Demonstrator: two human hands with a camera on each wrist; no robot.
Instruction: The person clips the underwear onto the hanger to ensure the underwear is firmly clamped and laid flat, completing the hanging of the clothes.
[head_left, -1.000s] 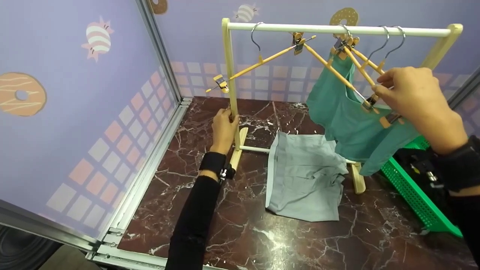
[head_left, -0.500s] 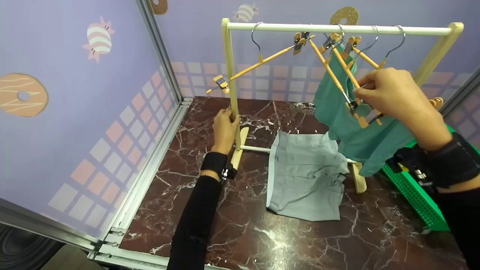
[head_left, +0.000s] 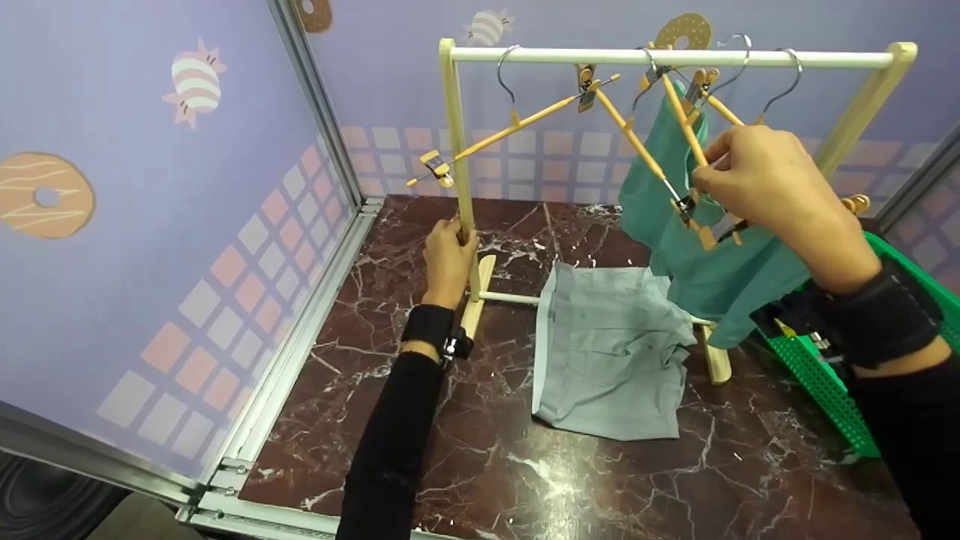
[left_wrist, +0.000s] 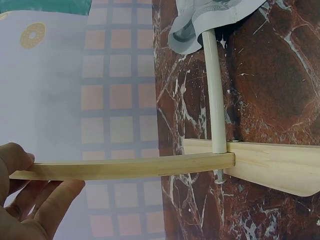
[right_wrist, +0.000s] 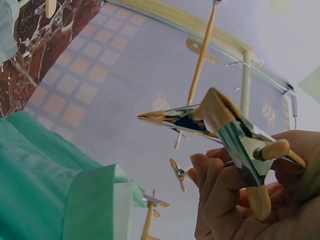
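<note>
My left hand (head_left: 448,259) grips the left wooden post of a small clothes rack (head_left: 459,135), thumb on one side and fingers on the other. My right hand (head_left: 757,176) holds a clip hanger (head_left: 682,120) by its wooden bar. That hanger's hook stands higher than the other hooks at the rail; the right wrist view shows its clip (right_wrist: 240,150) close before the hand. Behind it a teal garment (head_left: 667,195) hangs from the rightmost hanger. Two hangers without garments, the left hanger (head_left: 517,127) and the middle hanger (head_left: 630,131), hang farther left.
A grey garment (head_left: 615,360) lies flat on the dark marbled table (head_left: 420,450), partly over the rack's lower bar (head_left: 510,298). A green perforated basket (head_left: 832,397) stands at the right, partly behind my right arm. Patterned panels rise at the left and back.
My right hand has moved left with the hanger it holds, whose hook has risen above the rail. The middle hanger has shifted left too. My left hand stays on the post.
</note>
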